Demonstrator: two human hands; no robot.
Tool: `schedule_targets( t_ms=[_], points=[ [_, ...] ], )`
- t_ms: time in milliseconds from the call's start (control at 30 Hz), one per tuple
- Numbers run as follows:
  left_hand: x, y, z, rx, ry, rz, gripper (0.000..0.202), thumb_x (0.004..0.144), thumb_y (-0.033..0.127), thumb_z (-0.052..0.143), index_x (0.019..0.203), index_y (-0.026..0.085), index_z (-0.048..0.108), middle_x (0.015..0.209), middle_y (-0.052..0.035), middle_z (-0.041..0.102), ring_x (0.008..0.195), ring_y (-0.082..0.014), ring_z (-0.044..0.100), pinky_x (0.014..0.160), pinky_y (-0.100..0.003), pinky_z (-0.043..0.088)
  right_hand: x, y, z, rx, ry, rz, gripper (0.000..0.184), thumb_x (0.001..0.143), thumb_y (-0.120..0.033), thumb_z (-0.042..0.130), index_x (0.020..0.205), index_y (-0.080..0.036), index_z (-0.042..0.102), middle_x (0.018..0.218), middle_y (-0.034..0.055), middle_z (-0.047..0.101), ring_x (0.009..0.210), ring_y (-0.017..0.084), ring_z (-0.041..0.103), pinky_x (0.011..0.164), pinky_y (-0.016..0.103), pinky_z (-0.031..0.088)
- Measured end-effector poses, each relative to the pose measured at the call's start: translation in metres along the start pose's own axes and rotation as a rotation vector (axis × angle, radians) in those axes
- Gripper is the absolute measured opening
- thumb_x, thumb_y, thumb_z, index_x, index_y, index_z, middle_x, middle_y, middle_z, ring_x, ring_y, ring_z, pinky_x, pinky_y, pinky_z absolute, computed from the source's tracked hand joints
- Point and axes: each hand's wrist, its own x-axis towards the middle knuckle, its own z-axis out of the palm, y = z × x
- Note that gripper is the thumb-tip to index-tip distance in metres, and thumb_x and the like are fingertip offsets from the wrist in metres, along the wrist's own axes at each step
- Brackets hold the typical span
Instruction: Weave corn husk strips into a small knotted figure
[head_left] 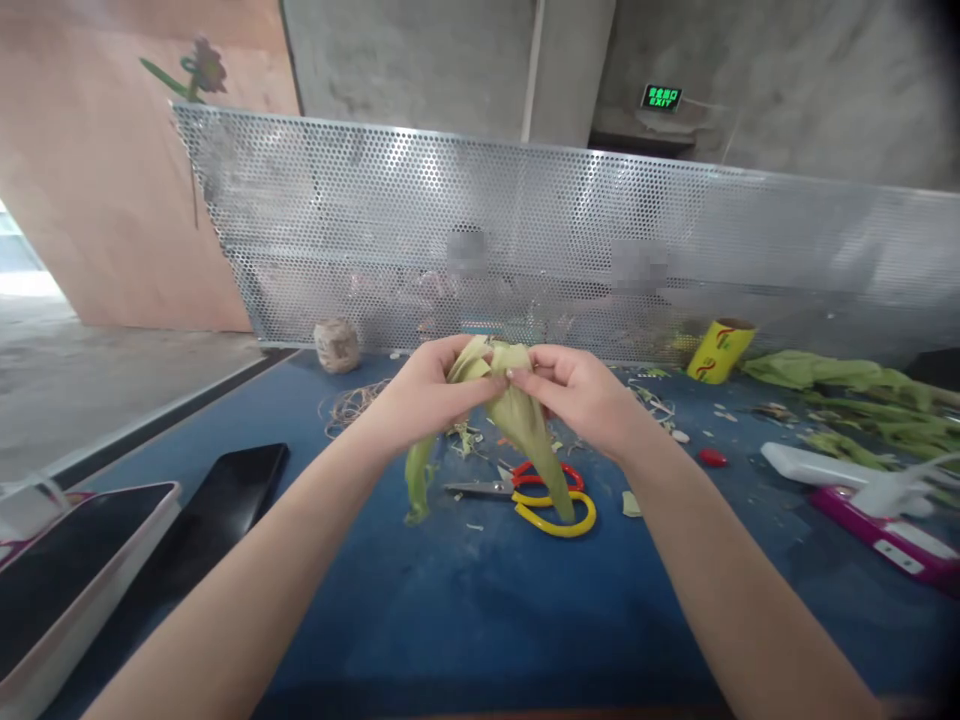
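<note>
Above the blue table (465,600) both my hands hold a bundle of green leaf strips (517,410) at its top. My left hand (424,395) is closed round the left side of the folded top. My right hand (581,395) pinches the right side with fingers pressed together. The long leaf ends hang down toward the table. One thinner strip (417,480) dangles on the left. Under the hanging leaves lie scissors (536,492) with red and yellow handles.
A ball of twine (337,344) with loose string stands at the back left. A black phone (206,500) and a white tray (71,580) lie left. A yellow cup (720,350), more green leaves (847,385) and a pink-white device (877,520) are right. A perforated metal screen (525,240) closes the back.
</note>
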Motion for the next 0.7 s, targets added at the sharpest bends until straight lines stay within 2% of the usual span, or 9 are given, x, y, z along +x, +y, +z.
schedule_targets(
  t_ms=[133, 233, 333, 400, 600, 700],
  points=[
    [-0.002, -0.001, -0.010, 0.135, -0.031, 0.005, 0.021, 0.073, 0.029, 0.061, 0.063, 0.017, 0.046, 0.044, 0.0081, 0.036, 0.037, -0.0028, 0.032, 0.035, -0.014, 0.025, 0.007, 0.001, 0.002, 0.004, 0.003, -0.032, 0.016, 0.079, -0.034, 0.056, 0.083, -0.019, 0.059, 0.066, -0.0007, 0.061, 0.060, 0.013, 0.059, 0.054, 0.024, 0.047],
    [-0.006, -0.008, -0.011, -0.013, -0.042, -0.089, 0.021, 0.074, 0.026, 0.060, 0.064, 0.018, 0.043, 0.041, 0.0094, 0.033, 0.034, -0.0023, 0.029, 0.033, -0.014, 0.023, 0.008, 0.010, 0.007, 0.055, -0.044, 0.035, 0.018, 0.079, -0.036, 0.056, 0.082, -0.019, 0.059, 0.063, -0.0019, 0.060, 0.052, 0.010, 0.056, 0.045, 0.020, 0.043],
    [-0.009, -0.020, -0.007, -0.178, 0.019, -0.239, 0.018, 0.074, 0.021, 0.059, 0.067, 0.020, 0.042, 0.037, 0.0117, 0.029, 0.030, -0.0015, 0.023, 0.031, -0.013, 0.016, 0.006, 0.021, 0.014, 0.167, -0.078, 0.124, 0.018, 0.078, -0.038, 0.055, 0.080, -0.020, 0.056, 0.059, -0.0039, 0.058, 0.045, 0.008, 0.053, 0.040, 0.018, 0.040],
    [-0.010, -0.029, -0.003, -0.187, 0.062, -0.285, 0.016, 0.074, 0.021, 0.059, 0.071, 0.020, 0.044, 0.038, 0.0116, 0.030, 0.030, -0.0017, 0.025, 0.031, -0.012, 0.016, 0.005, 0.028, 0.019, 0.189, -0.080, 0.129, 0.018, 0.078, -0.037, 0.056, 0.077, -0.020, 0.054, 0.057, -0.0052, 0.056, 0.044, 0.008, 0.052, 0.039, 0.018, 0.040],
    [-0.011, -0.046, 0.004, -0.138, 0.127, -0.196, 0.019, 0.076, 0.033, 0.058, 0.074, 0.020, 0.045, 0.039, 0.0109, 0.034, 0.032, -0.0028, 0.030, 0.032, -0.012, 0.021, 0.003, 0.039, 0.025, 0.197, -0.062, 0.191, 0.015, 0.079, -0.036, 0.054, 0.084, -0.022, 0.053, 0.064, -0.0026, 0.059, 0.049, 0.011, 0.056, 0.044, 0.022, 0.045],
    [-0.013, -0.047, 0.007, -0.139, 0.009, -0.196, 0.022, 0.074, 0.035, 0.060, 0.082, 0.020, 0.046, 0.043, 0.0111, 0.034, 0.034, -0.0033, 0.030, 0.032, -0.013, 0.022, 0.005, 0.044, 0.023, 0.238, 0.071, 0.142, 0.018, 0.077, -0.038, 0.055, 0.084, -0.021, 0.055, 0.066, -0.0020, 0.059, 0.052, 0.011, 0.056, 0.046, 0.022, 0.044]
  ],
)
